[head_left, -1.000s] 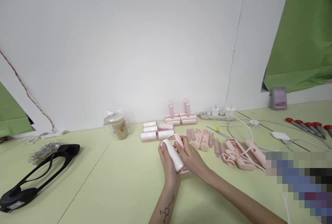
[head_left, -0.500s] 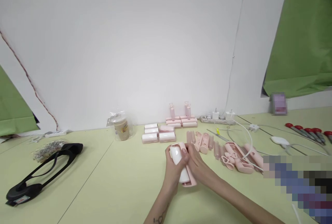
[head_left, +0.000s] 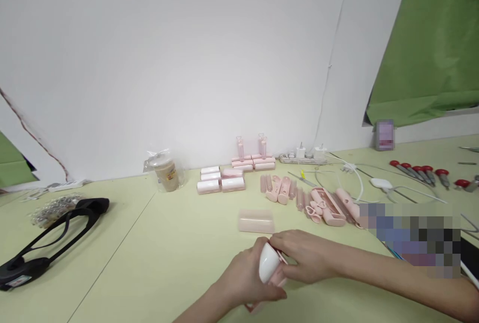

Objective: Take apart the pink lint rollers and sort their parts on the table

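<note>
Low in front of me, my left hand [head_left: 245, 273] is wrapped around a pink-and-white cylindrical case [head_left: 269, 264], its rounded glossy white part facing up. Fingers of my right hand [head_left: 303, 255] are closed on the pink edge at the case's upper right end; what exactly they pinch there is partly hidden. Just beyond both hands, a translucent pink curved cover [head_left: 256, 222] lies on the table. Farther back stand white cylinders [head_left: 232, 184] in rows, with small pink parts [head_left: 284, 189] to their right.
Pink shells [head_left: 329, 208] and heart-shaped pieces lie at right, near white cables and a power strip [head_left: 303, 159]. Red-handled tools [head_left: 419, 171] are at far right. A bagged cup [head_left: 166, 173] stands at the wall; a black strap frame [head_left: 56, 243] lies left.
Both hands have come lower and nearer with the case, which has been turned. My right hand has shifted to its end. The translucent cover now shows where my hands were before.
</note>
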`<action>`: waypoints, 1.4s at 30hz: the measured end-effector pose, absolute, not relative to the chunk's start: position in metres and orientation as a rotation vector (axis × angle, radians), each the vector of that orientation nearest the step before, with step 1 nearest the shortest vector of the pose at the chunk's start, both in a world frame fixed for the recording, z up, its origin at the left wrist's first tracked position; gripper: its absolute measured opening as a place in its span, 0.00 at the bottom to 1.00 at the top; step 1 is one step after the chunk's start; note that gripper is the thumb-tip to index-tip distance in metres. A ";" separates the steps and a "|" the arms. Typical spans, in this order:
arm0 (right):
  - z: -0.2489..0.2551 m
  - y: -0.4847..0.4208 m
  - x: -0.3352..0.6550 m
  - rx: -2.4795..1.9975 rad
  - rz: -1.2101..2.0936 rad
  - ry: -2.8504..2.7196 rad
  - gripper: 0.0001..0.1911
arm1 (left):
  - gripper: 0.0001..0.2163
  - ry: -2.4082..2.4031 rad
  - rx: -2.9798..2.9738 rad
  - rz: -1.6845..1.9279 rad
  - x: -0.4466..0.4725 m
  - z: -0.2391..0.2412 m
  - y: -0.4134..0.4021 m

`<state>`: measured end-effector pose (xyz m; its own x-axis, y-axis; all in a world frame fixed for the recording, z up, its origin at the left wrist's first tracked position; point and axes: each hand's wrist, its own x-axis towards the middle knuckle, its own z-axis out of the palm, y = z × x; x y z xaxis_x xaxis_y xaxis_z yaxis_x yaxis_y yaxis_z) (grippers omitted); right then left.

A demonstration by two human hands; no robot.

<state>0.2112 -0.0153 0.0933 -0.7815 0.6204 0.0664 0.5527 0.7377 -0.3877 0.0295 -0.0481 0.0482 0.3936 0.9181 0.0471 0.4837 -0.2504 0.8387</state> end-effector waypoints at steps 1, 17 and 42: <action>0.092 -0.017 0.212 -0.900 0.571 -2.743 0.10 | 0.26 1.212 1.907 0.689 0.028 0.048 -0.049; 0.097 -0.015 0.219 -0.929 0.926 -2.914 0.06 | 0.28 1.324 2.091 0.182 0.025 0.068 -0.061; 0.070 0.053 0.194 -1.054 0.662 -2.066 0.17 | 0.32 1.154 1.616 0.935 -0.004 0.002 0.041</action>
